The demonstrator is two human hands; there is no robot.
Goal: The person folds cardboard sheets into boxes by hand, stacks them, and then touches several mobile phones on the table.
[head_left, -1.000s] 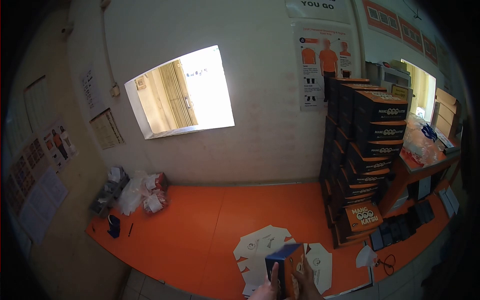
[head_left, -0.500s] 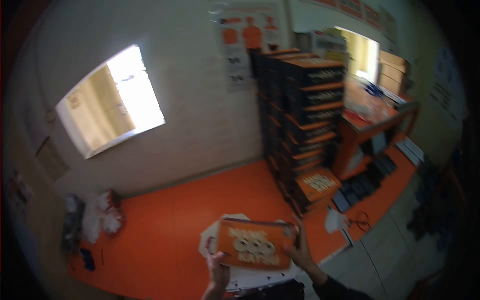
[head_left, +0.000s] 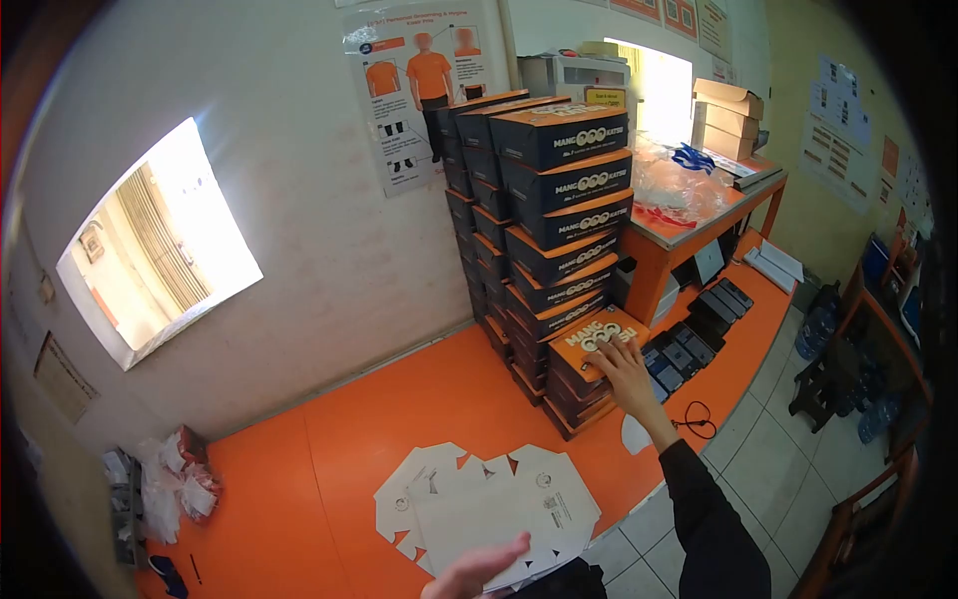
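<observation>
My right hand point(head_left: 621, 367) lies on the orange lid of a box point(head_left: 596, 334) at the top of the short front stack, its fingers spread over the printed lettering. The box is folded up, with dark sides. Low in the view, my left hand point(head_left: 479, 571) is partly cut off by the frame edge; it is open and holds nothing. Beneath and beyond it lie flat, unfolded box blanks point(head_left: 489, 504), pale side up, with cut notches along their edges.
Tall stacks of black and orange boxes point(head_left: 566, 180) stand against the wall. Several phones point(head_left: 689, 344) and a looped black cable point(head_left: 696, 419) lie to the right on the orange table point(head_left: 269, 479). Plastic-wrapped packets point(head_left: 185, 479) sit far left.
The box held between both hands has gone to the short stack at the right, under my right hand. My left hand has come off it and dropped lower, uncovering the blanks.
</observation>
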